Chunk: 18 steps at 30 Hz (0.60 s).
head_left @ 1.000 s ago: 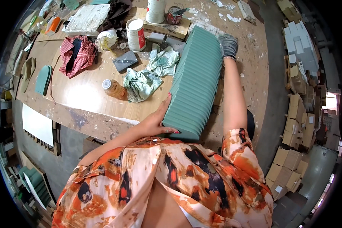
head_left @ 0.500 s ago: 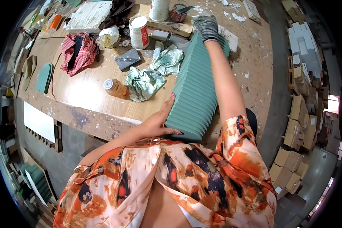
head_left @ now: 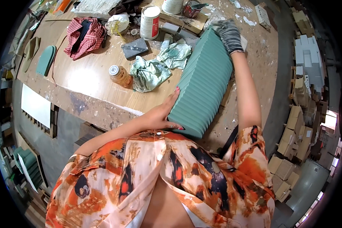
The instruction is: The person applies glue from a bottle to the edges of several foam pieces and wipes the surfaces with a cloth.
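A long green block with slanting ribs lies lengthwise on the worktable, its near end close to my body. My bare left hand grips its near left corner, with the thumb against the end face and the fingers along the left side. My right hand, in a grey striped knit glove, is bent over the block's far right edge. Its fingertips are partly hidden, so whatever lies under them cannot be made out. Left of the block are crumpled, green-stained cloths and a small capped bottle of brownish content.
Behind the cloths stand a dark grey block, a white can and a paint-smeared tub. A red checked cloth and a rounded green piece lie farther left. Stacked cartons stand beyond the table's right edge.
My right hand has slid across the block's far end onto its right edge. The left hand keeps its place on the near corner. The whole view has shifted slightly.
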Tool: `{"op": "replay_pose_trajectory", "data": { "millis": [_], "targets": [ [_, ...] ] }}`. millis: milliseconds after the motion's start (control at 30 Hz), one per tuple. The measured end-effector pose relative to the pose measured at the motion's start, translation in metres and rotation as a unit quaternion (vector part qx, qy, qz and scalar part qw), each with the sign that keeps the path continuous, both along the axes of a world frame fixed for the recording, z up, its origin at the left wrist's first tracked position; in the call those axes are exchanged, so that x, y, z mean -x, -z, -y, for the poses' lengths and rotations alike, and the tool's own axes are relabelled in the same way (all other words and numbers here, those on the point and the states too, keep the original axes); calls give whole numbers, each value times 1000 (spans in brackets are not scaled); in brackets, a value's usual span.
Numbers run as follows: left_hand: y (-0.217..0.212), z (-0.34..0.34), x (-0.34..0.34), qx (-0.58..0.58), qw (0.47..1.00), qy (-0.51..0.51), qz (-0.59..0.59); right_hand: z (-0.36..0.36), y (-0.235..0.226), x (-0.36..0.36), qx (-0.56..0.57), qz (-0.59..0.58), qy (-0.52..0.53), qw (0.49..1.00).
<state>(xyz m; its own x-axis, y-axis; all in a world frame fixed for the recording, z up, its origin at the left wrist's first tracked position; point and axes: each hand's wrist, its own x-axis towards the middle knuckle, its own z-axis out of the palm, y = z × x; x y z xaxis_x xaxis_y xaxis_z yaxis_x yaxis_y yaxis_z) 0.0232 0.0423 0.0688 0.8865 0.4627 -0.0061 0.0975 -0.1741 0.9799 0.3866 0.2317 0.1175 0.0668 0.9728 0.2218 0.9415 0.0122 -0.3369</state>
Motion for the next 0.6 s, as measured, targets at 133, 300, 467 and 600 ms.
{"op": "replay_pose_trajectory", "data": {
  "millis": [133, 300, 467, 600],
  "targets": [
    [4, 0, 1, -23, 1000, -2, -5, -2, 9, -4, -46, 61, -46, 996],
    [5, 2, 0, -16, 1000, 4, -5, 10, -2, -22, -5, 51, -36, 998],
    [11, 1, 2, -34, 999, 1, 2, 4, 4, 1, -65, 86, -75, 991],
    [6, 1, 2, -30, 1000, 6, 0, -4, 2, -19, -55, 120, -81, 988]
  ]
}}
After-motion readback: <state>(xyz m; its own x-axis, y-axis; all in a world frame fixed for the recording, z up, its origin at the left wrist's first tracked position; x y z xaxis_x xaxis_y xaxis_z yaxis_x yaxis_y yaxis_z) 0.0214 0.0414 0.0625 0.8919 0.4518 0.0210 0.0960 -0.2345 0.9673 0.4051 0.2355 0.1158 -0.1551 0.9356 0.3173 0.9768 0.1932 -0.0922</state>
